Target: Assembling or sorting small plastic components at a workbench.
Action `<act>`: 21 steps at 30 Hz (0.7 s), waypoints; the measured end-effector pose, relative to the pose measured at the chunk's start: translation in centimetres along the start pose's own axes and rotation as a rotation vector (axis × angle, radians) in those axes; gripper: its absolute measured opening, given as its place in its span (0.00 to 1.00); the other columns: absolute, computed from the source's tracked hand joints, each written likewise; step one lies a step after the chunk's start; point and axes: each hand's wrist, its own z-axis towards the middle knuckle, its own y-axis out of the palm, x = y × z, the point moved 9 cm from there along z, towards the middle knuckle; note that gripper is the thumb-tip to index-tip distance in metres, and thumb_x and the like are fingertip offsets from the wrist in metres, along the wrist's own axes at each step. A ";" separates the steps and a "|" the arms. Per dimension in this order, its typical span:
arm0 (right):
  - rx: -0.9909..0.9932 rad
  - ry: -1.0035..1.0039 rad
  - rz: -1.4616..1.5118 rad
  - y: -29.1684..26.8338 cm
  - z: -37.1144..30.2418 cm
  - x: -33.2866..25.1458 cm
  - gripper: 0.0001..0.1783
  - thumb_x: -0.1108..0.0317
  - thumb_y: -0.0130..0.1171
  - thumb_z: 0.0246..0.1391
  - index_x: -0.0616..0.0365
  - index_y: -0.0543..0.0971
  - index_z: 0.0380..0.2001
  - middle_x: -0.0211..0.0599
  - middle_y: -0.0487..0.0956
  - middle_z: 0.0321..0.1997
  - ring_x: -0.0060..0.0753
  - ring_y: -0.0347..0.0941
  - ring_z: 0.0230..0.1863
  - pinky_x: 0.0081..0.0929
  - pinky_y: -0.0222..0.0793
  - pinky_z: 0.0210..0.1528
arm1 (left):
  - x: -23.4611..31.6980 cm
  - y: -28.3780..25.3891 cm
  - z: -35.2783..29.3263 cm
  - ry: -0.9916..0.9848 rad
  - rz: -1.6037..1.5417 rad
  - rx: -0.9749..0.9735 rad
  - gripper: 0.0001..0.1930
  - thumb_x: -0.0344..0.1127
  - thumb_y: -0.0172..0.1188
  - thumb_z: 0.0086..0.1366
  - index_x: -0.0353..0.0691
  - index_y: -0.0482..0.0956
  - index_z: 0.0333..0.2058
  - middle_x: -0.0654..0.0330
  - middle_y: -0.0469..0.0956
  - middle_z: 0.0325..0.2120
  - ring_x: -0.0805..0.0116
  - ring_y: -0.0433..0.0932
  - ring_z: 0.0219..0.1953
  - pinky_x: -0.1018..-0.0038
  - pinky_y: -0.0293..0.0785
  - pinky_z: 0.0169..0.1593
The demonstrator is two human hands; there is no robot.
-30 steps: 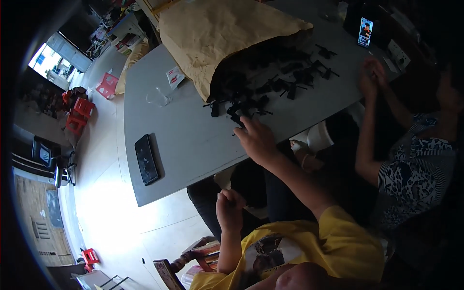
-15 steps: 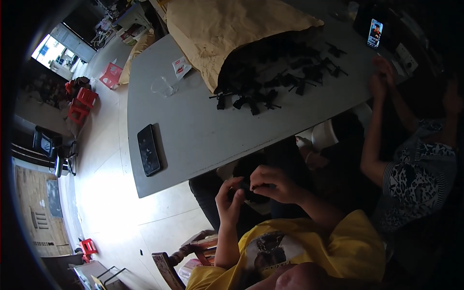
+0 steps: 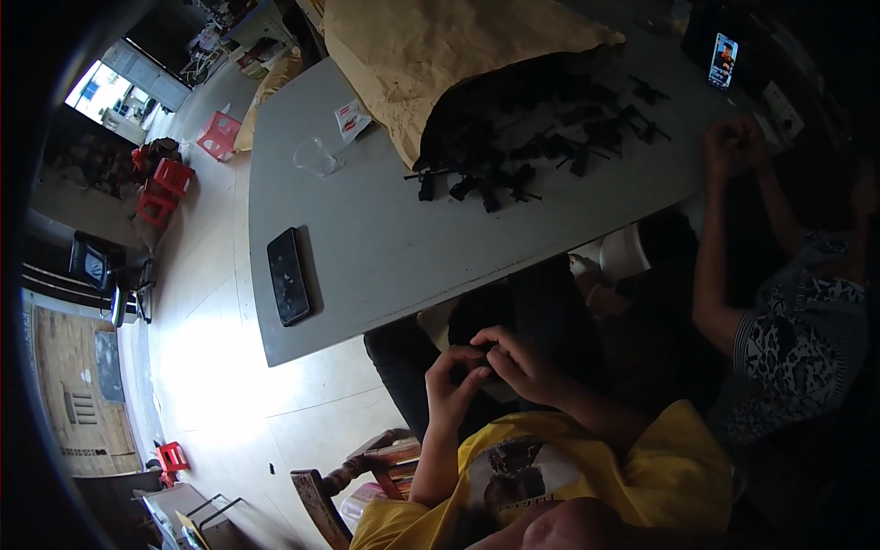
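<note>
a small black part (image 3: 484,370) sits pinched between both hands over the person's lap, just below the near edge of the grey table (image 3: 385,257). the left hand (image 3: 456,380) curls its fingers around it from the left, and the right hand (image 3: 518,362) closes over it from above and the right. the part is mostly hidden by the fingers and blends into the dark trousers behind, so its shape is hard to make out; it seems to be one of the pieces from the pile.

that pile of black parts (image 3: 532,151) lies spread on the table, spilling from the mouth of a large brown paper sack (image 3: 440,55). a dark phone (image 3: 288,276) lies flat near the table's left end, well apart from the pile. a clear plastic cup (image 3: 316,156) lies near the sack. another person's hands (image 3: 733,142) meet at the far right edge, their work lost in shadow.

a second ago the right hand was stretched out to the pile; now it is drawn back to the lap and joined with the left.
</note>
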 end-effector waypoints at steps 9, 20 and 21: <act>0.228 -0.410 -0.438 -0.1 -1.0 -3.7 0.15 0.67 0.49 0.54 0.61 0.68 0.45 0.37 0.75 0.31 0.40 0.71 0.28 0.35 0.64 0.32 | -1.9 1.7 -0.8 -0.184 -0.383 -0.030 0.08 0.33 0.51 0.63 0.35 0.70 0.38 0.68 0.68 0.18 0.82 0.61 0.16 0.85 0.55 0.21; 0.099 -0.035 -0.443 -0.6 -0.1 -1.2 0.14 0.57 0.58 0.50 0.56 0.73 0.24 0.36 0.76 0.21 0.36 0.75 0.22 0.30 0.68 0.22 | 3.2 1.3 -0.7 0.246 0.522 0.102 0.20 0.26 0.60 0.51 0.37 0.69 0.44 0.53 0.74 0.23 0.62 0.75 0.24 0.80 0.68 0.26; 0.092 -0.037 -0.440 -0.7 0.0 -1.1 0.14 0.57 0.58 0.50 0.56 0.73 0.24 0.36 0.76 0.21 0.36 0.75 0.22 0.30 0.68 0.22 | 2.9 1.7 -0.8 0.232 0.537 0.044 0.22 0.26 0.61 0.50 0.37 0.68 0.45 0.53 0.73 0.25 0.64 0.74 0.23 0.79 0.67 0.25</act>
